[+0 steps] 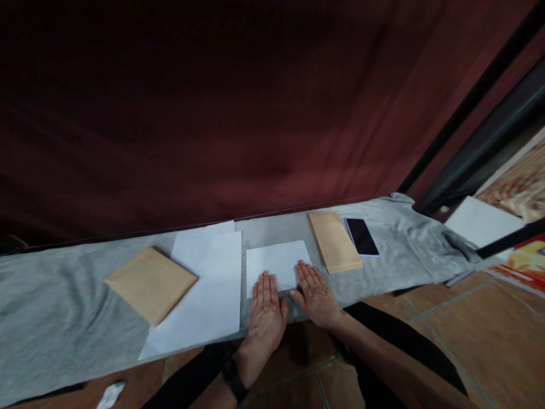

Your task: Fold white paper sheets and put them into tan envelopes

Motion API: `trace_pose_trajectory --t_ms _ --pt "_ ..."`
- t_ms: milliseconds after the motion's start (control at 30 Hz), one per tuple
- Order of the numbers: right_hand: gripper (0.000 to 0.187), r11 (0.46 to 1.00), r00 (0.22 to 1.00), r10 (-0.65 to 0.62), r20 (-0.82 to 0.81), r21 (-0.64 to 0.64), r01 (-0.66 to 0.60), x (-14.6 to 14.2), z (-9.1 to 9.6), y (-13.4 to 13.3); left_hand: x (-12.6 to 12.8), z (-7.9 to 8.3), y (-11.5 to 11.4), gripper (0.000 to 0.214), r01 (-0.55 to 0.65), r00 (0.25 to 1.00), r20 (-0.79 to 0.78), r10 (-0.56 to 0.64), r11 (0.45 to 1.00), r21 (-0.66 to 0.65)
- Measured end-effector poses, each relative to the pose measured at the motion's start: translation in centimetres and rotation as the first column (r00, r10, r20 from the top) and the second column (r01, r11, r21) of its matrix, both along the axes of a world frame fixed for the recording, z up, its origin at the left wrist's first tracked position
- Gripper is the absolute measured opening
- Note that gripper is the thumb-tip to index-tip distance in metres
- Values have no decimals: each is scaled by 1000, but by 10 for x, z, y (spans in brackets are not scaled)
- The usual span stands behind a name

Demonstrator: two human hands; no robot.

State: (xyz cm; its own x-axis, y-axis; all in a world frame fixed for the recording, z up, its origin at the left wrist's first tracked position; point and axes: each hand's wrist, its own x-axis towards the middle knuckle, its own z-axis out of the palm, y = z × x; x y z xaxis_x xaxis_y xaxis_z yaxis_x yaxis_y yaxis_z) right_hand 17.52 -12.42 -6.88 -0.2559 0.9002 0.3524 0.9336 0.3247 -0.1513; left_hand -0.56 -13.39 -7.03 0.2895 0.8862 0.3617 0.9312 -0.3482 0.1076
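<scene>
My left hand [267, 309] and my right hand [315, 292] lie flat, fingers stretched out and together, side by side on the near edge of a small folded white sheet [276, 260]. The sheet rests on a grey cloth [63, 307] spread along the floor. Neither hand holds anything. A wide white sheet of paper [208, 289] lies just left of my left hand. A tan envelope [150, 283] overlaps its left side. A second tan envelope [334, 240] lies right of my right hand.
A black phone [361, 236] lies beside the right envelope. A dark red curtain [213, 113] hangs behind the cloth. White paper [483, 221] and coloured printed sheets [525, 261] sit at far right. A crumpled white scrap [109, 395] lies on the brown tiles [468, 329].
</scene>
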Motion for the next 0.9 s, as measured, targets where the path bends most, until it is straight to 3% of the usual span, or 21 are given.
trace_pose_trajectory --t_ms 133,267,433,600,733,900 --pt "63 997 998 -70 6 12 70 8 -2 2 -5 6 3 62 -35 999 -17 34 999 -40" --pt "60 996 995 -85 -43 -24 84 7 7 11 -5 17 16 57 -56 998 -29 53 994 -93" --pt "55 991 993 49 -103 -116 -61 -6 23 30 9 22 39 57 66 998 17 -64 992 -105" --pt "52 981 988 115 -98 -144 -129 -19 20 39 15 12 54 56 43 999 17 -41 988 -149" --pt "51 998 995 59 -77 -30 -62 -22 9 41 9 1 59 56 28 1000 -10 -28 998 -61" --pt "56 993 996 -47 -72 107 54 -16 -2 41 1 -5 60 55 -78 997 -25 79 996 38"
